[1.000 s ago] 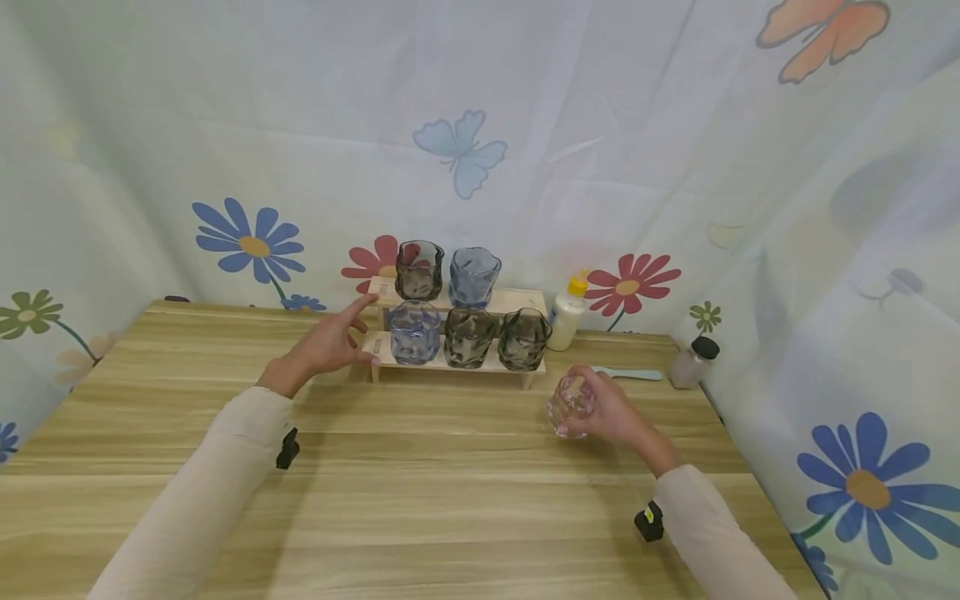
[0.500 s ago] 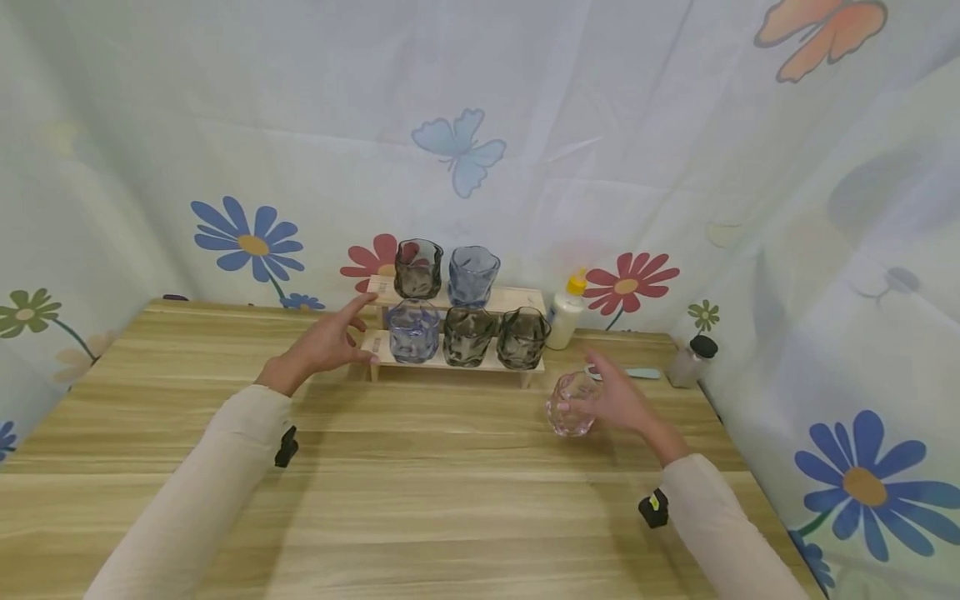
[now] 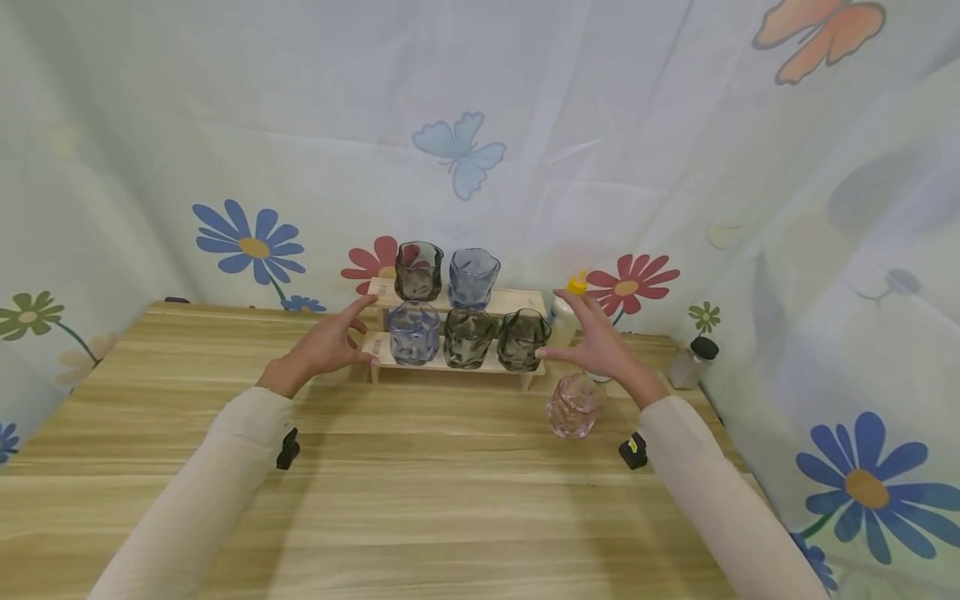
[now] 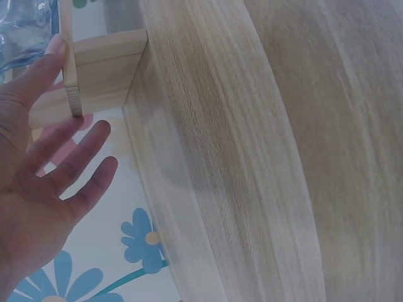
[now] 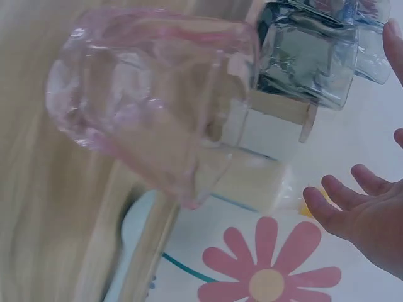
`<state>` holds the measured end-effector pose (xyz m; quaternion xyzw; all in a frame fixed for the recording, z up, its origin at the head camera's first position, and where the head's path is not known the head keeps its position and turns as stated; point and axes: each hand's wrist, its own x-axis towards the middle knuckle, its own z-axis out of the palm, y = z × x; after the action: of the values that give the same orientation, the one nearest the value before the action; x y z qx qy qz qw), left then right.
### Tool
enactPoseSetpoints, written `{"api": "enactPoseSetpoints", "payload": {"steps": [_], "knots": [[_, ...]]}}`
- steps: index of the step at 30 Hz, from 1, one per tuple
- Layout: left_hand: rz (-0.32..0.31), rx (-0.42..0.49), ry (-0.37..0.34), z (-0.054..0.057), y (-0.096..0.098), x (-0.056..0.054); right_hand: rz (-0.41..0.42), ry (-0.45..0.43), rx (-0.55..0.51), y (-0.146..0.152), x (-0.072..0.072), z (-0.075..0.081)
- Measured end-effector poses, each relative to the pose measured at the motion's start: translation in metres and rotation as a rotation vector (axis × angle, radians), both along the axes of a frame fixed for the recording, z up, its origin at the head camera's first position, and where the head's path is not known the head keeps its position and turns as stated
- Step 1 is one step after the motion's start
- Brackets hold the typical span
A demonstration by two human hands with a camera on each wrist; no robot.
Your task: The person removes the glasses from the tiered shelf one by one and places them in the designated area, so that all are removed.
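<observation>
A two-tier wooden stand [image 3: 517, 297] holds several wavy tumblers. On its upper step are a smoky grey tumbler [image 3: 418, 271] and a blue one [image 3: 474, 277]; another blue tumbler [image 3: 414, 333] and two grey ones [image 3: 523, 340] fill the lower step. My left hand [image 3: 318, 343] touches the stand's left end with spread fingers, thumb along a board [image 4: 70, 69]. My right hand [image 3: 600, 337] is spread beside the stand's right end, its thumb tip overlapping the nearest grey tumbler. A pink tumbler [image 3: 574, 407] stands on the table, nearer me than that hand.
A white bottle with a yellow cap [image 3: 577, 282] stands partly hidden behind my right hand. A pale blue plastic handle [image 5: 135, 226] lies on the wood-grain table [image 3: 420, 500]. At the right edge sits a small black-lidded jar [image 3: 692, 364]. A floral curtain [image 3: 600, 167] hangs behind.
My right hand has let go of the pink tumbler and moved up and left to the stand's right end. The pink tumbler stays where it stood. My left hand has not moved.
</observation>
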<state>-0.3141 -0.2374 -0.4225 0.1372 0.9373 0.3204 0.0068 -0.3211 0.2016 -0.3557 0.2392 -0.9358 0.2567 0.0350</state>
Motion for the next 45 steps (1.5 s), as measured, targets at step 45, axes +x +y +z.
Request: {"api": "enactPoseSetpoints", "payload": {"steps": [45], "knots": [[-0.006, -0.001, 0.017, -0.002, -0.002, -0.001, 0.071, -0.111, -0.027, -0.114, -0.065, 0.031]]}}
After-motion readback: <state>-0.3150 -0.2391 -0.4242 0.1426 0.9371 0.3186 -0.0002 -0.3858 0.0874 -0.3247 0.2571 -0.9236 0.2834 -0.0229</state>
